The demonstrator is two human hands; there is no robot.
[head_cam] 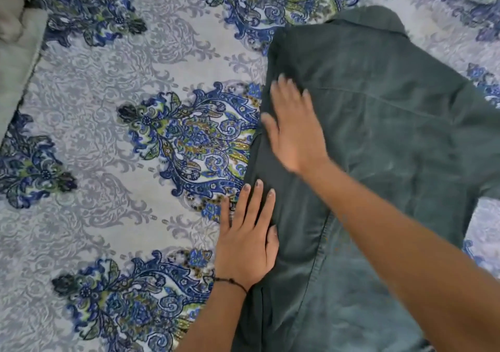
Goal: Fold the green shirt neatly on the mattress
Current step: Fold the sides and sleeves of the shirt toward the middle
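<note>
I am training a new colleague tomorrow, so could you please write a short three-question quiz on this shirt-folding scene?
1. True or false: the right hand grips the collar of the green shirt.
2. Whose wrist wears the thin dark cord? A: the left hand; B: the right hand; C: both.
3. In a few words: what does the shirt lie on?
Key: 1 false, it lies flat on the shirt below the collar; 2 A; 3 a blue floral-patterned sheet.
</note>
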